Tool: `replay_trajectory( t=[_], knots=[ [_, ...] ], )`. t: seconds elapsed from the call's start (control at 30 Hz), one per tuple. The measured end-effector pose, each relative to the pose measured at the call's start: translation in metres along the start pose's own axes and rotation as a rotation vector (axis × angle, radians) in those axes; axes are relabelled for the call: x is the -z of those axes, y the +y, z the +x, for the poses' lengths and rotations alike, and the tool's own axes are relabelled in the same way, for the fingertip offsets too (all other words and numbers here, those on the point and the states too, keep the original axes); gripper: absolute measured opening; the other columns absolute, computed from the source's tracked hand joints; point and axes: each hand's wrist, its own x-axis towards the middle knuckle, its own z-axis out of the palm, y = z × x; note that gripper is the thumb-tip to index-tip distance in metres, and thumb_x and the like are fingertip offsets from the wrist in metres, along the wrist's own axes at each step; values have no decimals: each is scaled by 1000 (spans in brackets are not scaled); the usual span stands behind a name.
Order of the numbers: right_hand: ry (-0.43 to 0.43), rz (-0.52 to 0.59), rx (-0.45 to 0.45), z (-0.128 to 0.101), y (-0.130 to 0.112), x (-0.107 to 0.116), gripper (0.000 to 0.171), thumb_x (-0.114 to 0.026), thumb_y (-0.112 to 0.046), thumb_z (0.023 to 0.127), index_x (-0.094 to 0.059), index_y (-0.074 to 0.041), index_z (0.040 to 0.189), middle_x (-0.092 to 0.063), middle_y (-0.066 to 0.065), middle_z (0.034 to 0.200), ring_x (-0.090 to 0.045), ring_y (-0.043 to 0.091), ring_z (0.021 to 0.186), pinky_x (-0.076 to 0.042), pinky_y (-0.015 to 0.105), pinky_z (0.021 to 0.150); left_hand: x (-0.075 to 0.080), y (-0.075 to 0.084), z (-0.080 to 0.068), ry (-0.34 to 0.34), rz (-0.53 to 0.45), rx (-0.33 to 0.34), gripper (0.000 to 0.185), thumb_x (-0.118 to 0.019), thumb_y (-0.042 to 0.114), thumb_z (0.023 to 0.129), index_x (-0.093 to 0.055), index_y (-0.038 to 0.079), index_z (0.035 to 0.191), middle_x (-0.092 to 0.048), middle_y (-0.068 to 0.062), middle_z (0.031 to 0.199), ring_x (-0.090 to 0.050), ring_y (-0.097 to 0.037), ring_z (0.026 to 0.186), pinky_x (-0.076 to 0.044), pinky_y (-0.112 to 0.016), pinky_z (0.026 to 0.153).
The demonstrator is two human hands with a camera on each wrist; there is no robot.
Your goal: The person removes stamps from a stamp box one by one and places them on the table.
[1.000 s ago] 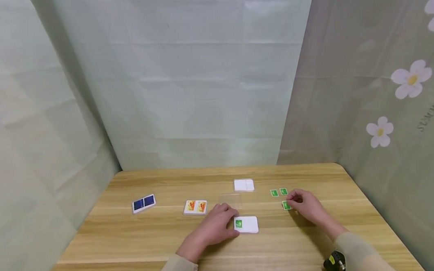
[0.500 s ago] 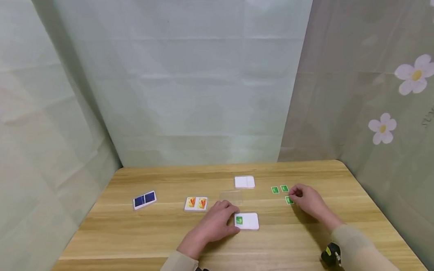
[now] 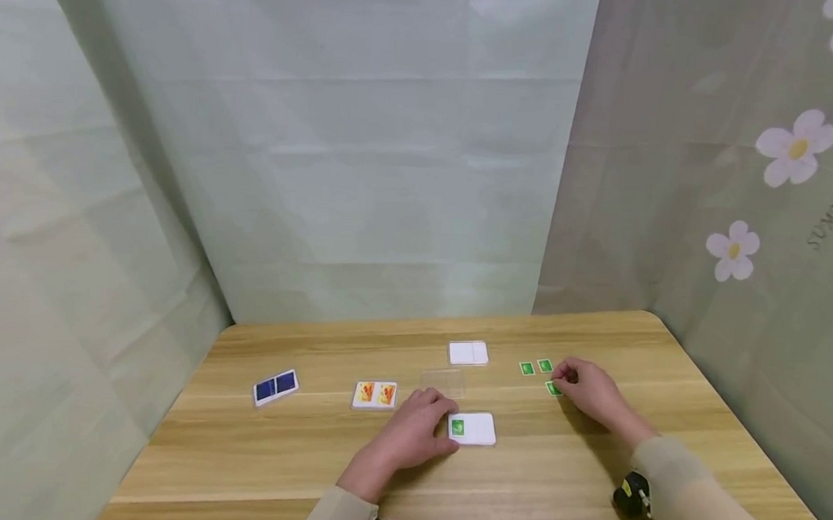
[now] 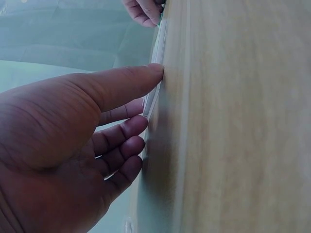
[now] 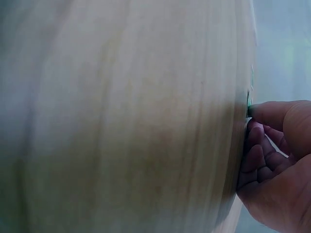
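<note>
**Both hands down on the cards, right pinching a small green one**

Your right-hand fingers (image 3: 564, 371) are curled and pinching a small green card (image 3: 553, 389) at the right middle of the frame, low against the counter (image 3: 251, 455); your left fingers (image 3: 435, 409) lie fairly straight and press on the left edge of the white tray (image 3: 477, 430) near the bottom centre, thumb tip touching its rim in the left wrist view.

Largest first: the wooden counter fills the lower half of the frame. Your left hand (image 3: 407, 436) rests on it, and your right hand (image 3: 589, 391) sits to the right. The white tray beside your left hand carries one green card in its left half, with the right half bare. A second white tray (image 3: 468, 354) lies further up, centre. A clear lid (image 3: 442, 382) lies between them. An orange-card tray (image 3: 376, 395) sits left of centre, and a blue-card tray (image 3: 275, 387) further left. Two more green cards (image 3: 535, 367) lie just above your right hand.

What could go wrong: the pinched card is thin and flat on the wood, so your grip may slip off its edge. Your knuckles are near the two loose cards and could nudge them. Ease your left pressure and the tray may slide.
</note>
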Motion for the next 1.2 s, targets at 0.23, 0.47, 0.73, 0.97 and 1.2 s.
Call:
replay_trajectory(
  t=[0.23,0.47,0.73,0.97,1.2],
  knots=[
    [-14,-6,2,0,-1,0,3,-74,-8,103,-71,-6,102,-69,3,95,-59,20,86,-51,41,78,0,0,0,4,-4,3,50,-92,29,92,-73,11,135,-66,-3,129,-57,-23,117,-51,-41,105],
    [-31,9,-8,1,0,0,4,-73,-8,103,-71,-5,103,-69,3,96,-59,21,86,-51,40,77,-1,-1,0,1,1,8,50,-92,29,92,-74,11,134,-66,-3,129,-57,-22,117,-50,-41,106],
    [-28,23,-28,0,-1,0,5,-73,-8,103,-71,-4,106,-69,4,97,-60,22,89,-51,40,79,-1,0,-1,4,4,7,50,-93,29,91,-74,11,133,-66,-3,128,-57,-23,117,-50,-42,108],
    [-30,92,-42,-1,-1,2,11,-72,-6,104,-70,1,112,-69,9,100,-60,23,88,-53,34,72,-1,-1,-1,10,9,-6,49,-93,28,91,-74,10,133,-66,-3,128,-57,-23,117,-51,-42,106],
    [-4,133,0,-3,4,3,14,-74,-8,105,-71,3,114,-71,9,101,-61,20,87,-53,30,68,-2,-1,-2,10,8,-9,50,-93,29,91,-74,11,133,-66,-3,127,-57,-22,115,-51,-40,104]
  ],
)
